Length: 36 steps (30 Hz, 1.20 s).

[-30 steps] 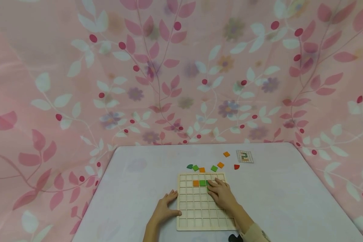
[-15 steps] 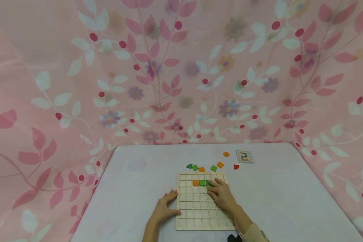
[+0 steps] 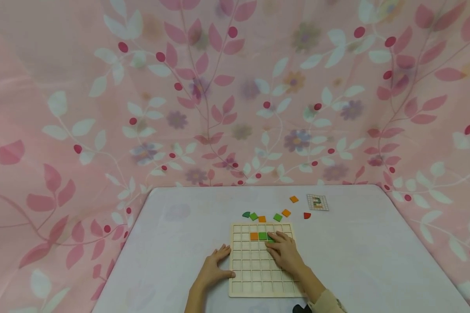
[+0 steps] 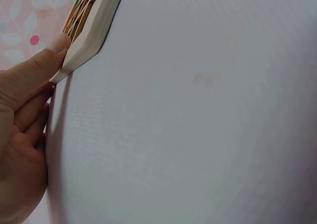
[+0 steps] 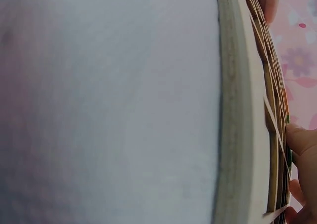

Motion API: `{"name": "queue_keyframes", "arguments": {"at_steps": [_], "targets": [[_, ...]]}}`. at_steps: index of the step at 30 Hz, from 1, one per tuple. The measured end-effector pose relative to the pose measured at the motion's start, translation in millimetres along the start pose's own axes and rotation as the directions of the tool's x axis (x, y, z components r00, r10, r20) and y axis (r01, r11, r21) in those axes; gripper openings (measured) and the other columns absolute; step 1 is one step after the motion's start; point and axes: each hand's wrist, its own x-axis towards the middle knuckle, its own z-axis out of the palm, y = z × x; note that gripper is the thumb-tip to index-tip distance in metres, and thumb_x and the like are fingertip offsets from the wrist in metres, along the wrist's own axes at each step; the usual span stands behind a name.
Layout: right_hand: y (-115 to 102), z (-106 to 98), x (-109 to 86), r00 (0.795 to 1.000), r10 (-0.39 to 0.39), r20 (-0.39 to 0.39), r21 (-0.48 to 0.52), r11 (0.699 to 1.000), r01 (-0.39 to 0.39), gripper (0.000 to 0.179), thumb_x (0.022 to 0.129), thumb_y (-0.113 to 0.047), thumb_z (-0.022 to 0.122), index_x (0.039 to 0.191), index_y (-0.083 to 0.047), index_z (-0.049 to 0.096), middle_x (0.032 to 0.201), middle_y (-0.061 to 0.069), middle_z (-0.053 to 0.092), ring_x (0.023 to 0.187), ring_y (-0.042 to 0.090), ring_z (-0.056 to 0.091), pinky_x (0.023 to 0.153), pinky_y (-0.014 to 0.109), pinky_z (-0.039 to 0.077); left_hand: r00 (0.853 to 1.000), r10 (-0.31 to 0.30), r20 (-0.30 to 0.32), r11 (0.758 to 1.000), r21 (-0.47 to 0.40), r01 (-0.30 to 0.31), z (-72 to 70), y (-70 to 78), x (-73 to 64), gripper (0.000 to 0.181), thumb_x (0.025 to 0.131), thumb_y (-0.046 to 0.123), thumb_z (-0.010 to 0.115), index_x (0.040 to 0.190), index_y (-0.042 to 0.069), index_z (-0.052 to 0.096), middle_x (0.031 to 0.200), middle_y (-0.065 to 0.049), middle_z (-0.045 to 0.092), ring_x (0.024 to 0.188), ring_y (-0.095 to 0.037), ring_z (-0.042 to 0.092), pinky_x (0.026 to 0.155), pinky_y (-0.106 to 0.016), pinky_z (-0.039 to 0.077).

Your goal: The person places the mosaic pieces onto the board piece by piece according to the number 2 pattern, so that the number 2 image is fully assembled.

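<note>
A pale wooden grid board [image 3: 250, 265] lies on the table, with an orange square tile [image 3: 254, 236] and a green square tile [image 3: 262, 235] side by side in its second row. My right hand [image 3: 287, 256] is over the right part of the board, its fingertips pinching another green tile, mostly hidden, just right of these two. In the right wrist view, fingers [image 5: 303, 140] meet the green edge at the board's far side. Along the board's left edge, my left hand [image 3: 213, 269] rests with fingers extended and spread; its thumb [image 4: 59, 44] lies on the rim.
Behind the board lie loose pieces: a dark green quarter-round [image 3: 246, 214], green squares [image 3: 277, 217], orange squares [image 3: 286, 213] and a red quarter-round [image 3: 307, 215]. A small gridded pattern card [image 3: 317, 202] lies at back right. A black object [image 3: 300, 309] sits near my right sleeve.
My right fingertips have shifted slightly left and closer around the green tile in the second-row area. The left hand and the board keep their places.
</note>
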Motion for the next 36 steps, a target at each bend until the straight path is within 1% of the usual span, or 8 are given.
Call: {"name": "queue_keyframes", "arguments": {"at_steps": [8,14,18,24,27,29,33,36], "targets": [[3,0,-0.3,0.997,-0.05,-0.053,0.031,0.998,0.051,0.025,0.083,-0.009,0.069,0.107,-0.003,0.071,0.125,0.018,0.06,0.12,0.046,0.046,0.094,0.068,0.032,1.0,0.005,-0.001,1.0,0.011,-0.005,0.8,-0.4,1.0,0.082,0.059,0.023,0.086,0.128,-0.006,0.052,0.137,-0.021,0.048,0.133,-0.041,0.035,0.11,-0.057,0.019],[8,-2,9.9,0.971,-0.109,-0.212,0.03,0.993,0.118,0.03,0.076,-0.001,0.073,0.105,0.004,0.069,0.111,0.023,0.065,0.102,0.043,0.057,0.085,0.06,0.045,1.0,0.0,0.001,1.0,0.003,0.0,1.2,-0.5,1.6,0.082,0.06,0.023,0.086,0.129,-0.006,0.052,0.137,-0.021,0.047,0.133,-0.04,0.034,0.111,-0.058,0.018],[17,-7,24.3,0.955,-0.055,-0.291,0.038,0.997,0.069,0.03,0.075,0.002,0.074,0.103,0.006,0.068,0.101,0.022,0.065,0.092,0.038,0.058,0.077,0.052,0.05,1.0,-0.001,-0.001,1.0,-0.002,0.001,1.3,0.1,1.6,0.082,0.06,0.022,0.086,0.129,-0.006,0.052,0.137,-0.021,0.048,0.133,-0.04,0.034,0.111,-0.058,0.018],[44,-21,42.2,0.939,0.062,-0.338,0.036,0.998,-0.053,0.026,0.078,0.002,0.069,0.102,0.01,0.066,0.094,0.026,0.061,0.086,0.041,0.057,0.071,0.054,0.051,1.0,-0.004,-0.005,1.0,-0.002,0.004,2.4,1.7,0.4,0.082,0.059,0.022,0.086,0.128,-0.006,0.052,0.137,-0.021,0.048,0.133,-0.041,0.034,0.11,-0.058,0.018],[56,-26,45.3,0.931,0.124,-0.344,0.035,0.992,-0.119,0.027,0.078,0.003,0.068,0.104,0.01,0.066,0.093,0.027,0.06,0.086,0.042,0.057,0.072,0.054,0.051,1.0,-0.004,0.002,1.0,-0.001,0.004,2.7,1.8,0.3,0.082,0.06,0.023,0.086,0.129,-0.006,0.052,0.137,-0.021,0.048,0.133,-0.041,0.035,0.11,-0.058,0.018],[60,-27,47.0,0.938,0.142,-0.316,0.037,0.99,-0.137,0.029,0.079,0.002,0.068,0.107,0.009,0.065,0.095,0.027,0.06,0.087,0.042,0.057,0.072,0.054,0.051,1.0,-0.003,0.004,1.0,0.001,0.003,2.5,1.5,-0.1,0.082,0.06,0.023,0.086,0.129,-0.006,0.052,0.137,-0.022,0.047,0.132,-0.043,0.034,0.109,-0.06,0.019],[59,-19,54.3,0.963,0.106,-0.248,0.023,0.994,-0.103,0.03,0.079,-0.002,0.068,0.108,0.007,0.066,0.097,0.027,0.061,0.087,0.043,0.056,0.071,0.056,0.05,1.0,-0.004,-0.005,1.0,-0.001,0.004,1.1,1.0,-0.4,0.082,0.06,0.022,0.086,0.128,-0.006,0.053,0.136,-0.023,0.047,0.132,-0.045,0.034,0.108,-0.063,0.019],[51,-8,62.1,0.967,0.082,-0.241,-0.023,0.996,-0.091,0.03,0.08,-0.008,0.069,0.107,0.004,0.067,0.097,0.024,0.061,0.086,0.041,0.055,0.069,0.057,0.047,1.0,-0.004,-0.005,1.0,-0.012,0.004,0.7,0.6,-0.7,0.081,0.06,0.022,0.086,0.128,-0.006,0.052,0.137,-0.024,0.046,0.132,-0.046,0.033,0.108,-0.064,0.018]]}}
